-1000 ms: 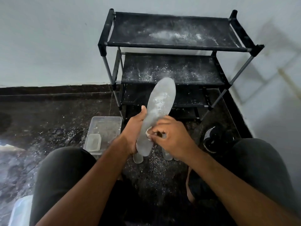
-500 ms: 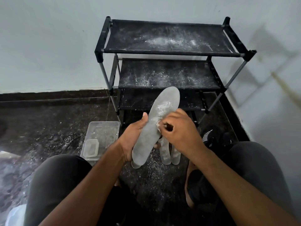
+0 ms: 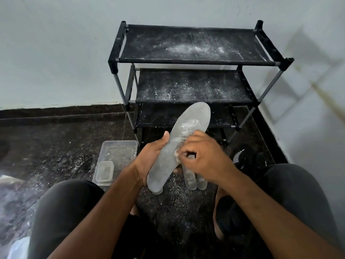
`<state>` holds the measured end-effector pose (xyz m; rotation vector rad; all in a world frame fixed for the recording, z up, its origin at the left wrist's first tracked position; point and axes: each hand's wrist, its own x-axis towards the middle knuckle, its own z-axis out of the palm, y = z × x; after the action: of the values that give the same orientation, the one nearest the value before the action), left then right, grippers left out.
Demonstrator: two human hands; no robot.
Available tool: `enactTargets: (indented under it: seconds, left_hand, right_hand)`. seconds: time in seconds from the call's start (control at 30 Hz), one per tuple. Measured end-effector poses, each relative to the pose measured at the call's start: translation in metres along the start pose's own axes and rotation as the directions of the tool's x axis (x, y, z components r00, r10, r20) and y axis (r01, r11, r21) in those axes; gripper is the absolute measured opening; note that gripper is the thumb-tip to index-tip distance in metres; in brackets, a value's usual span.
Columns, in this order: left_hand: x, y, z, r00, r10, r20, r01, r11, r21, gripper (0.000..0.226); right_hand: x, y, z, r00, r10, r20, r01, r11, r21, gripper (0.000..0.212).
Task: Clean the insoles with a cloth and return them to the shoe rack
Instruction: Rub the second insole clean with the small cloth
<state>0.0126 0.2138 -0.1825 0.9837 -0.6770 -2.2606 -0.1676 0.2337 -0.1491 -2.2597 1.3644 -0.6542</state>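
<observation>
Grey insole (image 3: 179, 144): left hand (image 3: 149, 157) grip holds it steady; right hand (image 3: 201, 157) grip pinches cloth (image 3: 176, 156); wipe toward the powdered toe.

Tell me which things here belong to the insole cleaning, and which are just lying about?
Part of the job:
- grey foam insole, held by left hand
- small white cloth, pinched in right hand
- pale insoles on the floor
- black three-shelf shoe rack

Lying about:
- clear plastic tub
- small clear box
- black shoe
</observation>
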Motion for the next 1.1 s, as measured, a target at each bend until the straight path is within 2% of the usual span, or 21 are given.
enactTargets:
  seconds: [0.07,0.13,0.2,0.27,0.3,0.43,0.47,0.6,0.63,0.73,0.77,0.8,0.9,0.93,1.03,1.1]
  left_hand:
    - [-0.001,0.001,0.001,1.000,-0.020,-0.020,0.021,1.000,0.018,0.058]
    - [-0.003,0.001,0.003,1.000,-0.026,-0.018,0.027,0.999,0.024,0.058]
    - [0.000,0.000,0.001,0.999,-0.035,-0.026,0.036,0.999,0.031,0.059]
    - [0.002,-0.002,0.001,0.999,-0.039,-0.035,0.040,0.999,0.032,0.057]
    - [0.002,-0.002,0.002,0.999,-0.043,-0.023,0.044,0.999,0.027,0.056]
    - [-0.004,0.000,0.011,0.999,-0.050,0.009,0.050,0.998,0.035,0.060]
    - [-0.003,0.000,0.010,0.999,-0.050,0.002,0.050,0.998,0.046,0.058]
    - [0.003,-0.003,0.001,0.998,-0.049,-0.048,0.053,0.995,0.082,0.054]
    - [0.003,-0.004,0.001,0.997,-0.054,-0.053,0.058,0.994,0.094,0.054]
    - [0.000,-0.004,0.008,0.998,-0.050,-0.046,0.054,0.995,0.085,0.054]
    - [-0.001,-0.004,0.009,0.998,-0.042,-0.039,0.045,0.996,0.075,0.054]
    - [0.001,-0.004,0.009,0.999,-0.037,-0.035,0.039,0.997,0.071,0.054]
    - [0.004,-0.005,0.002,0.998,-0.047,-0.043,0.049,0.997,0.060,0.053]
    - [0.004,-0.006,0.002,0.997,-0.052,-0.050,0.055,0.996,0.067,0.053]
    - [-0.001,-0.005,0.009,0.996,-0.058,-0.064,0.064,0.993,0.095,0.054]
    - [0.000,-0.005,0.009,0.997,-0.056,-0.049,0.060,0.995,0.081,0.052]
  right_hand:
    - [0.004,0.010,-0.010,0.982,0.067,-0.177,-0.087,0.991,-0.105,0.014]
    - [0.006,0.013,-0.011,0.959,0.092,-0.268,-0.147,0.970,-0.193,0.015]
    - [0.007,0.008,0.000,0.985,0.037,-0.166,-0.074,0.973,-0.218,0.013]
    - [0.006,0.005,0.003,0.999,-0.007,-0.041,0.001,0.991,-0.133,0.010]
    - [0.006,0.006,0.000,1.000,0.001,-0.023,-0.003,0.995,-0.103,0.009]
    - [0.008,0.015,-0.011,0.967,0.048,-0.251,-0.099,0.976,-0.193,0.011]
    - [0.009,0.013,-0.008,0.968,0.045,-0.247,-0.097,0.975,-0.200,0.012]
    - [0.008,0.006,0.007,1.000,-0.029,0.010,0.029,0.996,-0.088,0.011]
    - [0.009,0.008,0.005,1.000,-0.020,-0.002,0.020,0.994,-0.105,0.011]
    - [0.011,0.014,-0.001,0.968,0.034,-0.248,-0.080,0.980,-0.180,0.011]
    - [0.012,0.010,0.002,0.959,0.041,-0.280,-0.090,0.982,-0.165,0.011]
    - [0.012,0.006,0.006,0.967,0.025,-0.255,-0.061,0.989,-0.136,0.010]
    - [0.010,-0.002,0.014,0.996,-0.056,-0.066,0.053,0.998,-0.046,0.008]
    - [0.010,0.002,0.011,0.997,-0.049,-0.061,0.046,0.997,-0.059,0.009]
    - [0.014,0.011,0.005,0.966,0.025,-0.258,-0.061,0.990,-0.131,0.009]
    - [0.014,0.004,0.010,0.968,0.009,-0.250,-0.035,0.994,-0.103,0.008]
